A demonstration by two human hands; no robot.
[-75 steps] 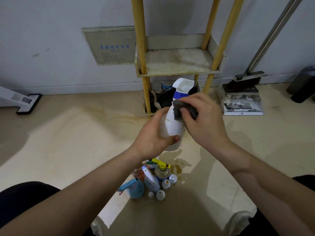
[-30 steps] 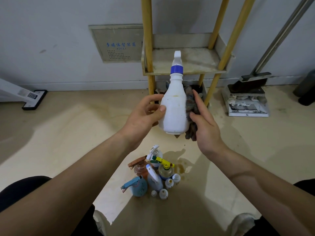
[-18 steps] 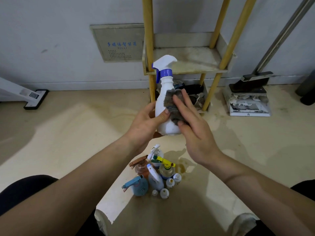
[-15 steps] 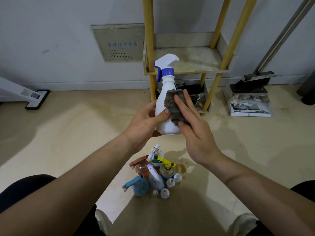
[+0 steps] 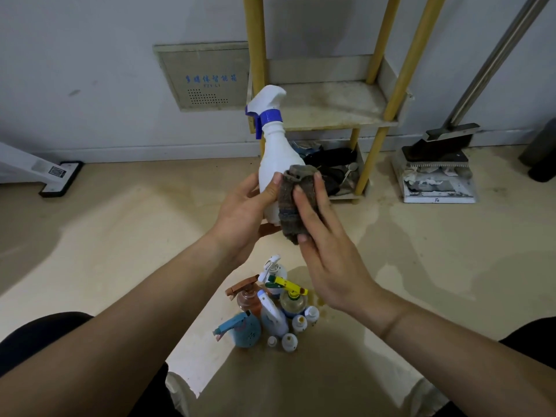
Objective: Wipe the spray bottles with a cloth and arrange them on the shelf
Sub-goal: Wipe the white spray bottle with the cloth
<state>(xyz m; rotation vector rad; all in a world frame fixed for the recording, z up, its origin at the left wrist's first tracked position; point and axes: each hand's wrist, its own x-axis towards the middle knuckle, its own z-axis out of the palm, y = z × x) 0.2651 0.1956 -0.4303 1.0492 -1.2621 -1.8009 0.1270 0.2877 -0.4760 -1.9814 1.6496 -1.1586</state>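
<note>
Standing upright before the shelf (image 5: pixel 331 106) and its stained, bare board, the white spray bottle (image 5: pixel 272 158) (blue collar and trigger) is gripped round its body by the left hand (image 5: pixel 240 218), while the right hand (image 5: pixel 328 251) presses a grey cloth (image 5: pixel 290 206) against it with straight fingers.

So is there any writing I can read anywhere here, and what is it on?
"多媒体智能箱" in blue, slightly blurred: grey wall panel.
Smaller blue line beneath it: too blurred to read.
QR code, no words: white base on the left.
Small dark mark, too small: white tray on the right.
No legible labels: white spray bottle, floor bottles.
</note>
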